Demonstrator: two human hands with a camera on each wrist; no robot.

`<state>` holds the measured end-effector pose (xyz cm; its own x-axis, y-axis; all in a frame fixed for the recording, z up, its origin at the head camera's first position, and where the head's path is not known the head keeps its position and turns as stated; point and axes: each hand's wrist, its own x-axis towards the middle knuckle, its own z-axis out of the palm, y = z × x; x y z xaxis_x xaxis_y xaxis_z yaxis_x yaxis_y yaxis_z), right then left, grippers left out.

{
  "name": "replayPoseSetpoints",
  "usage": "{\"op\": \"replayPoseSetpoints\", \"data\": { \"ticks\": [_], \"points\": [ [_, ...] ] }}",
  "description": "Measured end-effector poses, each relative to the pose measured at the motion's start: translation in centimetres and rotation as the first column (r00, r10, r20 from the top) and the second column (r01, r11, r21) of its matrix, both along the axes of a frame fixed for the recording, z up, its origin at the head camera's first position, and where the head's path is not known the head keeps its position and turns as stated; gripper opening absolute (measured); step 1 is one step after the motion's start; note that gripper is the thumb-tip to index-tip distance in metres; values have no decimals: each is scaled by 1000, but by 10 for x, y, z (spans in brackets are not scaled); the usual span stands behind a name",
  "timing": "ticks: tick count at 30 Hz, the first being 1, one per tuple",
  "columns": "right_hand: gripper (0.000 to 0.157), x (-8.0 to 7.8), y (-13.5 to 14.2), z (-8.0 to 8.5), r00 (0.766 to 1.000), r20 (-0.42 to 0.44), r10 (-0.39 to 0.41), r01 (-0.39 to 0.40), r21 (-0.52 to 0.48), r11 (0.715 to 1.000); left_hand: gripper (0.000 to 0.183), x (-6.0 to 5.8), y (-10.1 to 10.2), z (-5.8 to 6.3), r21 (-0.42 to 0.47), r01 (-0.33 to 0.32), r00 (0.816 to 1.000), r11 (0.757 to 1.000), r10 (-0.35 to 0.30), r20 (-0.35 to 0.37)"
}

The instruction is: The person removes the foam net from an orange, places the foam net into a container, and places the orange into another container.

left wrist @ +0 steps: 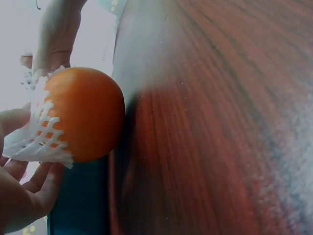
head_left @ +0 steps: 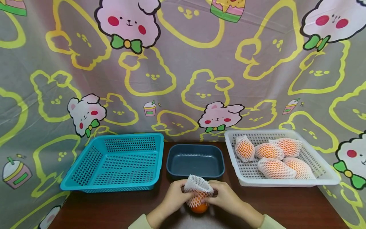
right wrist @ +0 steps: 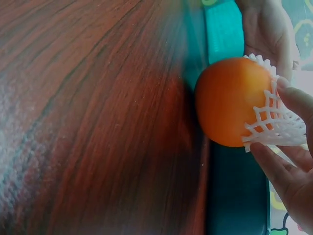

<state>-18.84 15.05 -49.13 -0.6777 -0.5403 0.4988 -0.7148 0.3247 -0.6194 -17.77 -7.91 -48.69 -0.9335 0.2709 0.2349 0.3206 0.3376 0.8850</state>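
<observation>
A round, smooth orange fruit is half inside a white foam net sleeve at the front middle of the table. Its bare lower end sticks out below the net, plainly seen in both wrist views. From the left, my left hand grips the sleeve around the fruit, thumb in front. My right hand holds the sleeve from the opposite side, its thumb also in front. Above the fruit, the sleeve's loose upper end stands up, open at the top. In the right wrist view, the fingers touch the net's edge.
Just beyond my hands stands a dark blue tray. A teal perforated basket is on the left. On the right, a white basket holds several net-wrapped orange fruits. A patterned cloth hangs behind the brown table.
</observation>
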Motion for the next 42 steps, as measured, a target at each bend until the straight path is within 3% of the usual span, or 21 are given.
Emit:
{"op": "replayPoseSetpoints", "data": {
  "ticks": [6,10,18,23,31,36,42],
  "points": [
    [27,1,-1,2,1000,-4,-6,6,-3,1000,51,3,-3,-4,-40,16,999,999,-14,38],
    [26,1,-1,3,1000,-7,-7,7,-11,1000,69,5,-3,-10,-50,73,993,996,-68,93],
    [28,-1,-1,4,999,-39,-34,34,-8,999,87,5,-2,-14,-8,185,975,983,-183,124],
    [23,-1,-1,7,998,-35,-43,43,-12,999,89,5,-2,-16,-34,189,976,981,-184,118],
    [19,-8,1,21,999,45,-19,20,-28,999,82,4,0,-14,-91,169,975,981,-153,163],
    [22,-16,0,34,998,11,-63,63,-18,998,76,3,0,-14,-151,165,978,975,-142,150],
    [23,-30,-6,45,989,-66,-134,128,-80,989,77,2,1,-14,-234,161,983,959,-134,129]
  ]
}}
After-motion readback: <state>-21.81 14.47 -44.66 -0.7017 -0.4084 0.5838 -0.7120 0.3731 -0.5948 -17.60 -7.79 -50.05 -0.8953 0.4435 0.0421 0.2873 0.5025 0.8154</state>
